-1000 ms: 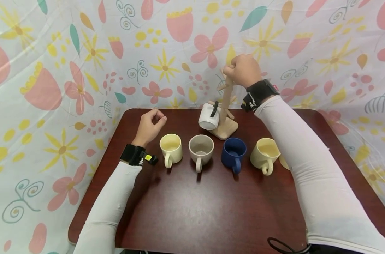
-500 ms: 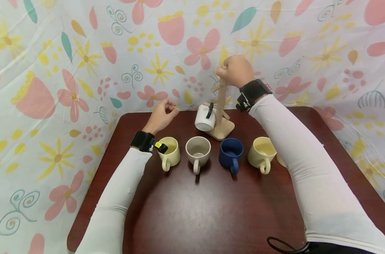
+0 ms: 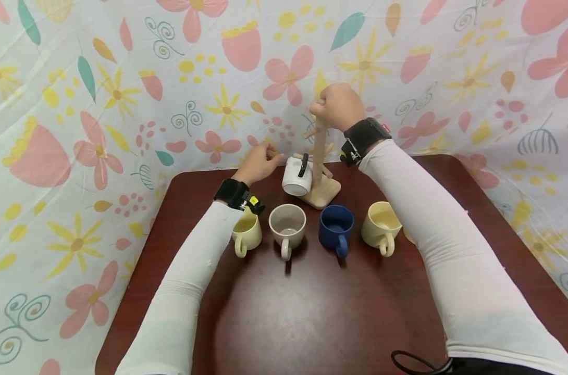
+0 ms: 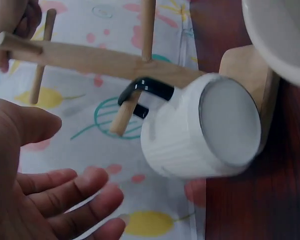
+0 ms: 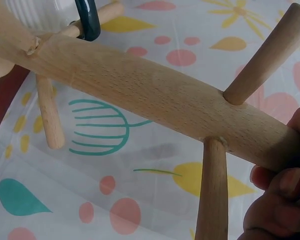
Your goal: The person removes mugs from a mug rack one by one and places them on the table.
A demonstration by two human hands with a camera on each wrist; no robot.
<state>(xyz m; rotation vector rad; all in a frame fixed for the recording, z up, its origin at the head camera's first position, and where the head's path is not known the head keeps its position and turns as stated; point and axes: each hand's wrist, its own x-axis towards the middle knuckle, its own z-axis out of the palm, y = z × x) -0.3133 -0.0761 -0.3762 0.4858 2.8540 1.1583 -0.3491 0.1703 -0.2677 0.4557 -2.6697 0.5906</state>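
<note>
My right hand [image 3: 340, 107] grips the top of a wooden mug tree [image 3: 319, 151], fingers curled round the post [image 5: 140, 95] in the right wrist view. A white mug [image 3: 297, 177] hangs on one of the low pegs by its black handle [image 4: 140, 92], its base turned outward and down. Just left of that mug is my left hand [image 3: 258, 162]. In the left wrist view its fingers [image 4: 80, 192] are spread and relaxed, the thumb apart, with a gap between them and the mug. The left hand touches nothing that I can see.
A row of mugs crosses the table [image 3: 284, 312]: pale yellow [image 3: 247, 234], beige [image 3: 287, 226], blue [image 3: 336, 226] and another yellow [image 3: 379, 226], handles toward me. My right sleeve partly hides a pale thing [image 3: 408, 237]. A floral cloth [image 3: 218, 62] hangs close behind the mug tree.
My left hand has moved right and forward, from beside the left yellow mug to beside the white mug, its fingers loosening. The right hand keeps its grip on the mug tree. The head view shifts slightly.
</note>
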